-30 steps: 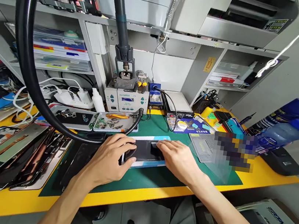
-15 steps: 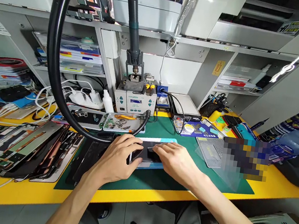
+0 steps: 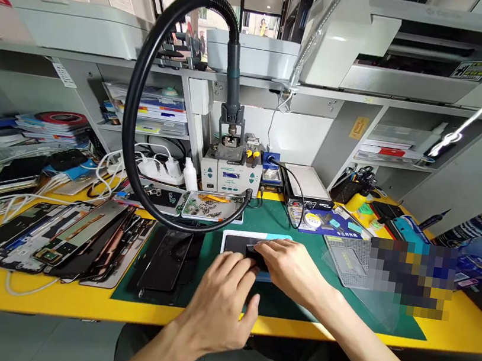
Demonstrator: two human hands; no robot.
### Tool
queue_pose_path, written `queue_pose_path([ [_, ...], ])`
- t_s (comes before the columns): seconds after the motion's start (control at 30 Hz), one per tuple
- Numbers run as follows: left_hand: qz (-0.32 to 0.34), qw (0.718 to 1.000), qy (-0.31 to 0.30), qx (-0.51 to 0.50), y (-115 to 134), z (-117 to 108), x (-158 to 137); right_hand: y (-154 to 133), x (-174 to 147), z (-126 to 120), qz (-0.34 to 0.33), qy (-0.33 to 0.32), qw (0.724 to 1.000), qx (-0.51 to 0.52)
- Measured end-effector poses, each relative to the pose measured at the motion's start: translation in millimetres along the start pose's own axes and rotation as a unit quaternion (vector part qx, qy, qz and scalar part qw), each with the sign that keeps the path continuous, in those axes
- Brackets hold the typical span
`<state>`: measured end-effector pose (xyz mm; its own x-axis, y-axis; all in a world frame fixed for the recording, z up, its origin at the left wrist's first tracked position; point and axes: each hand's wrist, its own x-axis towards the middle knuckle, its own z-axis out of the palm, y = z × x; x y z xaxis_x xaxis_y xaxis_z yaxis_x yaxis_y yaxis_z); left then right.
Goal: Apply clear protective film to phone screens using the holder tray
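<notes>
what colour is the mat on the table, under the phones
Dark green; the mat shows best in the head view.

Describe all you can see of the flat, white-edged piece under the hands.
The flat piece lies on the green mat: a dark, smooth-looking panel with white along the left and far edges and light blue at the far right corner. The left hand partly hides its near side; the right hand has its fingers over the panel. A blacker patch there is unclear, as is the material.
</notes>
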<state>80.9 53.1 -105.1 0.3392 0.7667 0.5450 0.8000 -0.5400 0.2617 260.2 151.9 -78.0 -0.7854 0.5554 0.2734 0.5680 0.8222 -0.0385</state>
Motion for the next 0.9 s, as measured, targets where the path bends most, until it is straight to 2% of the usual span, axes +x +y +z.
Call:
queue_pose_path([
  [0.13, -0.023, 1.000, 0.009, 0.007, 6, 15, -6, -3, 2, 2, 0.006, -0.005, 1.000, 0.008],
  [0.27, -0.040, 0.999, 0.020, -0.018, 3, 20, -8, -7, 10, 3, -0.005, -0.023, 1.000, 0.019],
  [0.57, -0.055, 0.998, 0.037, -0.021, 5, 24, -13, -20, 51, -1, -0.004, -0.061, 0.997, 0.041],
  [0.67, -0.055, 0.998, 0.034, -0.016, 4, 23, -13, -11, 58, -7, 0.060, -0.036, 0.996, 0.055],
  [0.73, -0.052, 0.998, 0.040, -0.019, 3, 22, -13, 8, 48, -16, 0.127, -0.003, 0.989, 0.071],
  [0.83, -0.048, 0.997, 0.043, -0.030, 1, 22, -13, 48, 12, -31, 0.263, 0.033, 0.960, 0.091],
  [0.9, -0.048, 0.997, 0.051, -0.031, 1, 22, -13, 72, -19, -34, 0.344, 0.032, 0.933, 0.103],
])
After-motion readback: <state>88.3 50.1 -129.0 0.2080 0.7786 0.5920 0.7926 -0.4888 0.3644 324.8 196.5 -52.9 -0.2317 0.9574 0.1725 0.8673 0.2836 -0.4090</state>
